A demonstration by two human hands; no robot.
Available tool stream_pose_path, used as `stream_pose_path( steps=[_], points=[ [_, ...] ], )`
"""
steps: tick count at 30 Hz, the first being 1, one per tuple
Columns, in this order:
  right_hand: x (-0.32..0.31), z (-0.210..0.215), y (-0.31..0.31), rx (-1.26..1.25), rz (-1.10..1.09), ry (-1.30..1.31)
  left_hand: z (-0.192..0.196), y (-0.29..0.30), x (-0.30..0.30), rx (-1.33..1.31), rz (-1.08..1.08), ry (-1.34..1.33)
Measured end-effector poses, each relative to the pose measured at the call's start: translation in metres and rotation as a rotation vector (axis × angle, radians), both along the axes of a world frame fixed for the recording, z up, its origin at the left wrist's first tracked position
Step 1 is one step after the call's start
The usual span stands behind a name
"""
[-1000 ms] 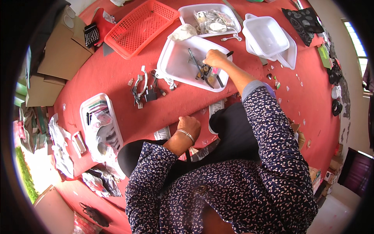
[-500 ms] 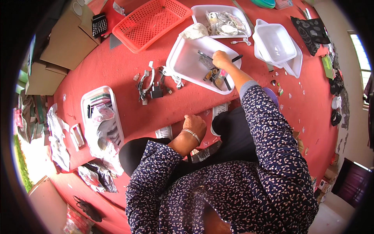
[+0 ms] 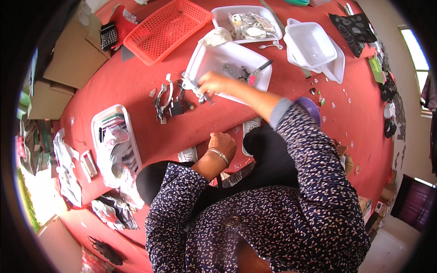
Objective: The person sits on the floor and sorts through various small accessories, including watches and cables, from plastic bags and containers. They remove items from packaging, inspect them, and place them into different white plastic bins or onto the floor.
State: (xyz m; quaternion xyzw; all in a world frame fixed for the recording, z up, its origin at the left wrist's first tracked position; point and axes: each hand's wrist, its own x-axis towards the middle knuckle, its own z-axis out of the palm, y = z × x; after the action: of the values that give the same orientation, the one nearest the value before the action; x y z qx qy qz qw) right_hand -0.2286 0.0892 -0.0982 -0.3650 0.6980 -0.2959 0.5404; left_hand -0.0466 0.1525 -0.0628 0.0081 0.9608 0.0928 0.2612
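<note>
Right hand (image 3: 217, 84) blurred over the white tray's (image 3: 241, 55) near-left edge, beside the white cable (image 3: 189, 84); couldn't tell your grip. Left hand (image 3: 223, 144) was curled closed, probably kept low to clear your reach.

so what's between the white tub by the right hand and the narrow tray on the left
The head view shows loose cables, a black charger, a small scrap and, beside the white tub, a white cord bundle, all on the red surface.
</note>
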Motion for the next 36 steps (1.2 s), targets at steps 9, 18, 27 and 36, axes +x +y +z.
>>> stream_pose_path(
  steps=[9,18,27,36],
  points=[
    [0.07,-0.022,-0.021,-0.105,0.045,0.816,-0.012,0.0,0.009,-0.016,-0.007,0.126],
    [-0.118,0.004,0.054,0.126,0.19,1.18,-0.004,0.0,0.009,-0.044,-0.053,0.136],
    [-0.13,0.008,0.086,0.436,0.432,1.27,-0.005,0.001,0.0,-0.01,0.013,0.002],
    [-0.144,0.065,0.081,0.419,0.185,1.178,0.007,0.002,-0.003,-0.019,-0.021,-0.067]
  ],
)
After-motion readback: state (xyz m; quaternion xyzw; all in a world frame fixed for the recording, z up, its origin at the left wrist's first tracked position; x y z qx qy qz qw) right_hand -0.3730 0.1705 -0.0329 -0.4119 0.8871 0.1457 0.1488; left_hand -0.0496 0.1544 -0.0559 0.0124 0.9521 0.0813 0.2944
